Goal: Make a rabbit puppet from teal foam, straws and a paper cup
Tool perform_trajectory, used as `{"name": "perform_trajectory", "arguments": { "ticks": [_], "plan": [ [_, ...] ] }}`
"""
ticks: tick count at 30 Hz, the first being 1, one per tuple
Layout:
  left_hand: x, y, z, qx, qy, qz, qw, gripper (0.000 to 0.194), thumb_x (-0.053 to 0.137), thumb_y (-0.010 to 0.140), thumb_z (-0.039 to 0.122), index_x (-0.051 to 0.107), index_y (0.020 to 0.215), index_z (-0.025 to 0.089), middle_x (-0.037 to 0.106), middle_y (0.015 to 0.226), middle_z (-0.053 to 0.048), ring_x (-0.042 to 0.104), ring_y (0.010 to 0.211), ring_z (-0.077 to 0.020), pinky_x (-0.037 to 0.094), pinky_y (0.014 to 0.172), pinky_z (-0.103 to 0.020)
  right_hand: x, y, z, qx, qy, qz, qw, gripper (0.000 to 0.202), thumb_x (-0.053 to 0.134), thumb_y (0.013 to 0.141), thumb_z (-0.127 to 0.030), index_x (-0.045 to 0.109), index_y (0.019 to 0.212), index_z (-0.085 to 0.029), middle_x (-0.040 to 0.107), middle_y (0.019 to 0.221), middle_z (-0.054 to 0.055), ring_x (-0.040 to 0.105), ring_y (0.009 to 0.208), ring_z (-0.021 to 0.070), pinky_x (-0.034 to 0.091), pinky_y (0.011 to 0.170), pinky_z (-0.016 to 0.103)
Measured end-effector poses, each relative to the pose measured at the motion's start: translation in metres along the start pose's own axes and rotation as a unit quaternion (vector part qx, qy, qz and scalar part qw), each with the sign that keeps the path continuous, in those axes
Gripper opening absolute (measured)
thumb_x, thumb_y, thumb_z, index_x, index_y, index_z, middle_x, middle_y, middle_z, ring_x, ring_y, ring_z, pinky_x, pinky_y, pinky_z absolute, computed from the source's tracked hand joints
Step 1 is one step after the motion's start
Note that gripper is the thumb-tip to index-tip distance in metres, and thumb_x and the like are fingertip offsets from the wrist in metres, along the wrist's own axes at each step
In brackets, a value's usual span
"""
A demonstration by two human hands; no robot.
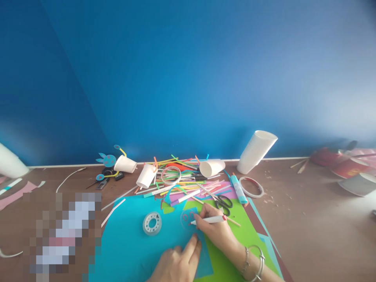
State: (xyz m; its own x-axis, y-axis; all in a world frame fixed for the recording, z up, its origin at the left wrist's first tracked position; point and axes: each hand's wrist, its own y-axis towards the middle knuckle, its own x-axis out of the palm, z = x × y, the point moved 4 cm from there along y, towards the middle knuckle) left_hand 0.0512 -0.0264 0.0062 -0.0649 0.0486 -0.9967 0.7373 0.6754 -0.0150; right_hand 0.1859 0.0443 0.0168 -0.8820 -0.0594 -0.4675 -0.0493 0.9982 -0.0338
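Note:
My right hand [213, 225] grips a white marker [212, 220] with a red end, its tip pointing left onto a small blue sheet [205, 262]. A circle with red marks [186, 217] shows on the blue paper beside the tip. My left hand [179, 260] lies low on the paper, index and middle fingers stretched onto the sheet below the drawing. Under both hands are a large blue sheet [123, 235] and a green sheet [246, 235]. To the left of the drawing sits a roll of clear tape [152, 223].
Scissors [223, 203], straws [188, 176], a glue stick [238, 189] and a tape ring [251, 187] lie beyond the hands. Paper cups [146, 176] lie nearby; a cup stack [257, 152] leans by the blue wall. Red items [349, 168] are at far right.

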Motion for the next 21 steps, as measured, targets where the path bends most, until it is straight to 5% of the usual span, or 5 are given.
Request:
{"name": "perform_trajectory", "arguments": {
  "ticks": [21],
  "plan": [
    [-0.0009, 0.0004, -0.0001, 0.002, 0.002, 0.011, 1.0, 0.046, 0.037, 0.089, 0.011, 0.046, 0.133, 0.016, 0.053, 0.134, -0.008, 0.066, 0.064, -0.0136, 0.054, 0.049, -0.022, 0.0001, -0.0003, 0.0034, 0.009, 0.021, -0.004, 1.0, 0.023, 0.056, 0.076, -0.028, 0.041, 0.058, -0.023, 0.057, 0.048, -0.003, 0.053, 0.048, 0.0131, 0.041, 0.049, 0.023]
  ]
}}
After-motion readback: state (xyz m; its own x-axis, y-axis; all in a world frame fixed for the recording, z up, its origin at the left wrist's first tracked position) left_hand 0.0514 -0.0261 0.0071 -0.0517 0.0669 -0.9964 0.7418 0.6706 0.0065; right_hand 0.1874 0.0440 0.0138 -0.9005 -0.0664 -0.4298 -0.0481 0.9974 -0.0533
